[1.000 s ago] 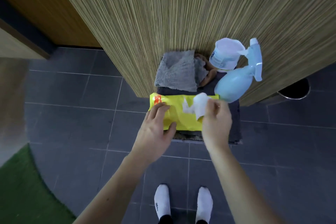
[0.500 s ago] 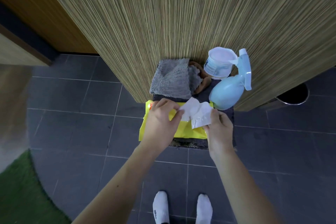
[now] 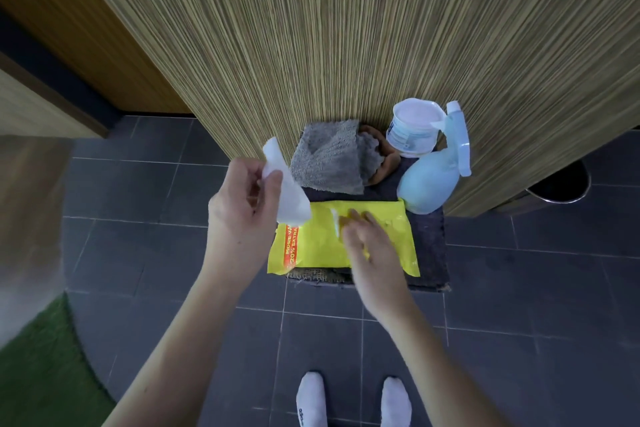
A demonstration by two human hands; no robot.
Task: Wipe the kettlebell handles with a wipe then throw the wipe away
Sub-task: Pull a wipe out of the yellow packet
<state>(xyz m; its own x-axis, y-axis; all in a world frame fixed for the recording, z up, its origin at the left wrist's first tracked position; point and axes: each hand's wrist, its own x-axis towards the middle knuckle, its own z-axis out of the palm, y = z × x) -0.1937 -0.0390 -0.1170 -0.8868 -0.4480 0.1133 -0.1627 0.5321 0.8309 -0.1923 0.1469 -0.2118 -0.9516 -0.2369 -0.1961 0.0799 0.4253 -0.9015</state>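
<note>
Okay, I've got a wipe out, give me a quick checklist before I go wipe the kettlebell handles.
1. Wipe pinched in left hand: ok.
2. Wipe clear of the yellow pack: ok.
3. Pack flap resealed: cannot tell; the right hand, blurred, lies flat over it.
4. Right hand free: ok, holds nothing.
5. Kettlebells in sight: not ok, none in view.
6. Bin for the wipe: ok, at the right by the wall.

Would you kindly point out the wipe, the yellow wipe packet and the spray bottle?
wipe (image 3: 289,194), head view, on the middle of the white sheet.
yellow wipe packet (image 3: 313,248), head view, on its bare left half.
spray bottle (image 3: 427,185), head view, on its pale blue body.
</note>
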